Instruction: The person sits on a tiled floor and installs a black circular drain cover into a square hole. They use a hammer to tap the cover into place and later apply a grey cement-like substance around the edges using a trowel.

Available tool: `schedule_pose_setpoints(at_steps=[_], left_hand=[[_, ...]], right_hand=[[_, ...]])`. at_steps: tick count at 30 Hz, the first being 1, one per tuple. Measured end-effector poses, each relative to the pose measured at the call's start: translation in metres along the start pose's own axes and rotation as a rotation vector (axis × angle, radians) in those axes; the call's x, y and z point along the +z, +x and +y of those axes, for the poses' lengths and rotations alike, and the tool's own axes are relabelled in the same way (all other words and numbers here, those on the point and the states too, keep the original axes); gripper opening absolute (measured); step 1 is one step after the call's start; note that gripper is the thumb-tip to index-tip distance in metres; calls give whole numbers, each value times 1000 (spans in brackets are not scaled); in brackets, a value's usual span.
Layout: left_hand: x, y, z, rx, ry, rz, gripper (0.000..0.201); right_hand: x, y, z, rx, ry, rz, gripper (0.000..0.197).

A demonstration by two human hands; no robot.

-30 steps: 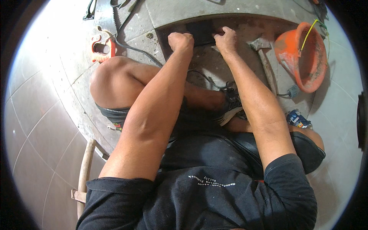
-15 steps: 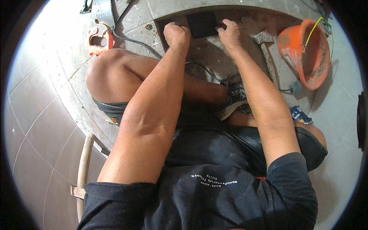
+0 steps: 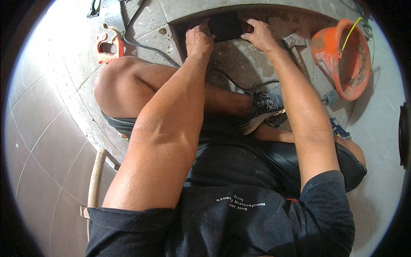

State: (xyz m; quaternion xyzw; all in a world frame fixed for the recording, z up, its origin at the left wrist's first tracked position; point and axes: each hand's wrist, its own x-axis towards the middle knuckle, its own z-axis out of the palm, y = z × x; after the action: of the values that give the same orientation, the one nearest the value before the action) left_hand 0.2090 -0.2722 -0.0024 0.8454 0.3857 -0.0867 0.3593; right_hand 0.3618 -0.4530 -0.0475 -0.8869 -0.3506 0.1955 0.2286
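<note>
A flat black square panel (image 3: 225, 27) sits in a shallow brown recess (image 3: 274, 21) with a raised edge, at the top of the view. My left hand (image 3: 198, 41) closes on its left side, fingers bent against the edge. At its right side is my right hand (image 3: 259, 35), thumb and fingers pinching that edge. The panel's underside is hidden. To the right of my right hand lies a hammer-like tool (image 3: 295, 40) with a wooden handle, partly covered by my forearm.
An orange bucket (image 3: 319, 47), dirty inside, lies tipped at the right. A grey plug (image 3: 329, 97) is near it. At the left are a handsaw (image 3: 101, 56) with an orange handle and a dark cord (image 3: 147, 46). A wooden-handled tool (image 3: 95, 180) stands lower left.
My left hand's fingers have opened out and reach further along the panel's left side. My right hand has shifted slightly, its thumb now at the panel's right edge. The panel has barely moved.
</note>
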Motion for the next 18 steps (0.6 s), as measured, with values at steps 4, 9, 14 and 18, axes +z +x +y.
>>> schedule_pose_setpoints(at_steps=[4, 9, 14, 18], left_hand=[[2, -3, -3, -16, 22, -3, 69], [3, -1, 0, -20, 35, -21, 72], [2, -5, -1, -15, 26, 18, 73], [2, -7, 1, -10, 32, 21, 72]], right_hand=[[-4, 3, -2, 54, 48, -89, 56], [-9, 4, -3, 27, 41, -119, 56], [-17, 5, -13, 40, 24, -161, 61], [-17, 7, -17, 123, 62, -187, 56]])
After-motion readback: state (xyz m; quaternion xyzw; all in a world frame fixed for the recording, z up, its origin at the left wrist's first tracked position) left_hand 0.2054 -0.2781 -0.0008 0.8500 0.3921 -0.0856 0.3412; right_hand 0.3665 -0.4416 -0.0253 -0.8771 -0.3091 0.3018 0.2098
